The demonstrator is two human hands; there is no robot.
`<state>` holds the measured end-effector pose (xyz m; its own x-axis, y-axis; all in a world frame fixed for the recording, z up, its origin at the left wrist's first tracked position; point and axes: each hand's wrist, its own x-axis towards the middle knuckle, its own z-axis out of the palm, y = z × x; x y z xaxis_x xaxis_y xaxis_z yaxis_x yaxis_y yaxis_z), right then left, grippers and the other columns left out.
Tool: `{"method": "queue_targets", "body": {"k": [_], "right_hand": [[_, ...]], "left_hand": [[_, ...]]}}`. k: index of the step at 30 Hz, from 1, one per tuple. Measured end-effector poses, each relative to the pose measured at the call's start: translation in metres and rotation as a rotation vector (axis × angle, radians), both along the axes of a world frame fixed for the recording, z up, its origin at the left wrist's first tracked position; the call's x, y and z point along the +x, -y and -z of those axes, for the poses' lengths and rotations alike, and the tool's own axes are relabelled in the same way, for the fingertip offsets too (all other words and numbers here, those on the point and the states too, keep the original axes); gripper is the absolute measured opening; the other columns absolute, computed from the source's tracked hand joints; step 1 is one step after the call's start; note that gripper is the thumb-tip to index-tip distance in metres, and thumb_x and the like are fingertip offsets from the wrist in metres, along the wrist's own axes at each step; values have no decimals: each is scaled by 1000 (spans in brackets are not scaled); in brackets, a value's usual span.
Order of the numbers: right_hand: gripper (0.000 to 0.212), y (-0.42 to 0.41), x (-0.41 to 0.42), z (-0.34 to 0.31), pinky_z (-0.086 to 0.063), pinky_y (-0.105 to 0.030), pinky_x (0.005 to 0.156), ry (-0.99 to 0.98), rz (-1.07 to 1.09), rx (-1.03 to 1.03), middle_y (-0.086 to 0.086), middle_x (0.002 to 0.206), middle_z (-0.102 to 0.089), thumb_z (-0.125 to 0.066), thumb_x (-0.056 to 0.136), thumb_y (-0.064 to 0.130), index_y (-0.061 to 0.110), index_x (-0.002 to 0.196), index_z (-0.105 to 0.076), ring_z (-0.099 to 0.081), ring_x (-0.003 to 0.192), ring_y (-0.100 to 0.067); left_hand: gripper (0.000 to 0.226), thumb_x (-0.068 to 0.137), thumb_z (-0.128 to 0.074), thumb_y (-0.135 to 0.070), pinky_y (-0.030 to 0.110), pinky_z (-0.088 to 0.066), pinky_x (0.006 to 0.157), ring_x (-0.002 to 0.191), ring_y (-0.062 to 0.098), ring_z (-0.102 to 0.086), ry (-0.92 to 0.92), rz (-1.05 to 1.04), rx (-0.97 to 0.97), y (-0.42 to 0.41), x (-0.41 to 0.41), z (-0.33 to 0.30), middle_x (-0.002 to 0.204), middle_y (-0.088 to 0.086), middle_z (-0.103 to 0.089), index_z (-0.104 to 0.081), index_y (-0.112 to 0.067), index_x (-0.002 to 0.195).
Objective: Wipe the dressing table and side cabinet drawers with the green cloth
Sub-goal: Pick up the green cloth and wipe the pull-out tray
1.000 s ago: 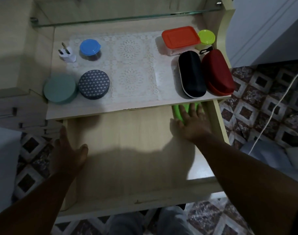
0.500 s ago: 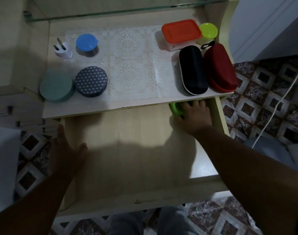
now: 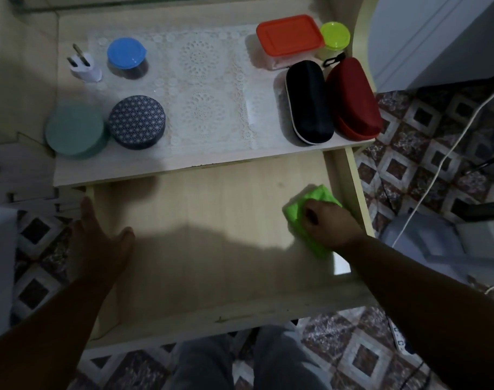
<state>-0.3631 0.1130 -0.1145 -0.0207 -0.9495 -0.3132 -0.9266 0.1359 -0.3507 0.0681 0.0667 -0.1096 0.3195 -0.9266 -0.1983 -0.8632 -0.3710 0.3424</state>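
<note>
Your right hand (image 3: 328,225) grips the green cloth (image 3: 310,215) in the pulled-out drawer (image 3: 212,220)
Your left hand (image 3: 96,243) rests flat on its left wall; the orange-lidded box (image 3: 289,35) contents can't be made out

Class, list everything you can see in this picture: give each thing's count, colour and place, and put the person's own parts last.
green cloth: 1, bright green, drawer floor, right side
drawer: 1, pale wood, pulled open
lace mat: 1, white, tabletop middle
round tins: 2, teal and navy patterned, front left
plug adapter: 1, white, back left
blue-lidded jar: 1, back left
orange-lidded box: 1, back right
lime-lidded jar: 1, back right
glasses cases: 2, black and red, right
cable: 1, white, floor
left hand: on drawer's left wall
right hand: grips cloth
</note>
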Motion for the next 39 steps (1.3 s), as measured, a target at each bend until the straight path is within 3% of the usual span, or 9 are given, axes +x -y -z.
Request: {"method": "queue_targets", "body": {"k": [2,7,17,23,25,29,34,36,39], "right_hand": [[14,1,22,4,-48,-34,65,67,39,-22,-3,86,-68,-62,88,31,19,95,-65,-63,80,-26],[16,-48,33,-3,-37,-25,73,98,-544,335,-1,99,-66,-55,93,31,22,97,-67,-59,90,-18],[15,0,47,21,-47,-39,61,-28,61,-88,-11,84,-66,-60,88,28,14,94,-59,-62,79,-34],[20,-33,62,19,-52,-32,61,39,-899,-39,2,78,-64,-54,85,43,24,86,-61,-63,72,-23],[16,-38,24,20,-53,-28,63,-1,-1005,16,7,79,-65,-60,86,43,27,85,-62,-63,73,-15],[28,1,-15,11,-55,-33,67,-158,-566,-54,-3,89,-69,-68,84,43,25,105,-62,-68,79,-24],[59,66,59,13,-54,-43,76,-18,135,-13,-16,101,-68,-62,88,46,18,136,-42,-66,91,-37],[65,67,95,18,-55,-43,74,-29,95,-54,-16,97,-69,-59,87,50,19,141,-39,-67,87,-38],[64,39,125,28,-54,-40,66,-54,-402,-230,-17,90,-70,-54,86,47,18,142,-45,-68,78,-37]], "left_hand": [[100,78,-65,-42,61,-39,102,129,50,-43,-6,7,-9,1,2,1,148,29,-36,-8,-22,157],[101,75,-65,-43,61,-40,101,126,51,-45,-4,10,-13,3,2,1,145,32,-38,-11,-20,157],[99,79,-75,-32,60,-44,94,119,52,-50,54,-10,-23,5,4,6,140,30,-46,-13,-21,156],[96,82,-74,-30,57,-41,101,125,50,-47,11,-11,-39,5,5,5,145,28,-41,-14,-21,157],[98,81,-73,-33,55,-41,101,127,48,-46,-1,-3,-35,5,6,5,146,28,-42,-14,-21,158],[101,79,-75,-31,56,-43,97,124,47,-47,-20,-7,-33,6,7,4,141,29,-44,-14,-20,158],[101,79,-74,-31,57,-43,97,124,47,-47,-28,7,-24,6,8,3,138,29,-44,-12,-19,158],[101,79,-74,-31,56,-43,97,124,47,-46,-29,2,-24,5,8,4,138,29,-44,-12,-19,158],[100,79,-73,-31,57,-43,98,126,46,-45,-46,-5,-27,5,7,4,139,27,-44,-12,-21,158]]}}
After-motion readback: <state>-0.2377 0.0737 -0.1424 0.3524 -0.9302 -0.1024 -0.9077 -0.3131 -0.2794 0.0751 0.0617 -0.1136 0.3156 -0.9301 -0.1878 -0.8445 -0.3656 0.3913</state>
